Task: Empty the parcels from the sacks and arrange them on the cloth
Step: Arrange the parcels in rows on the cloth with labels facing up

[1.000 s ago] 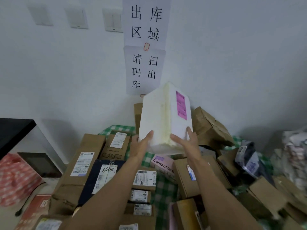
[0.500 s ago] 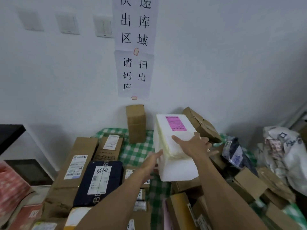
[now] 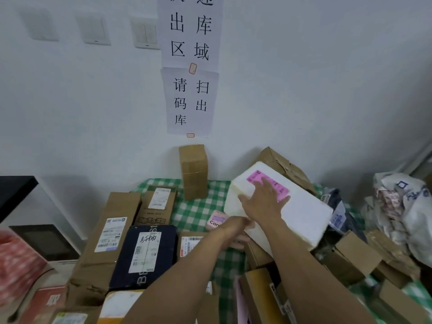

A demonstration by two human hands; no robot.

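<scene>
A white foam box (image 3: pixel 301 213) with a pink label lies tilted on the pile of parcels over the green checked cloth (image 3: pixel 198 211). My right hand (image 3: pixel 264 202) presses flat on its top with fingers spread. My left hand (image 3: pixel 236 228) touches the box's near left edge, fingers blurred. Brown cartons (image 3: pixel 109 232) and a dark navy parcel (image 3: pixel 145 253) lie in rows at the left. A small pink packet (image 3: pixel 216 219) lies on the cloth beside the foam box. A white printed sack (image 3: pixel 402 206) sits at the right.
A tall brown carton (image 3: pixel 194 171) stands upright against the wall. Loose cartons (image 3: pixel 357 253) are heaped at the right and front. A black tabletop (image 3: pixel 14 192) and a red checked bag (image 3: pixel 16 263) are at the left. Paper signs hang on the wall.
The foam box has come down from held upright in the air to lying tilted on the pile, farther right. My right hand went from its side to flat on top.
</scene>
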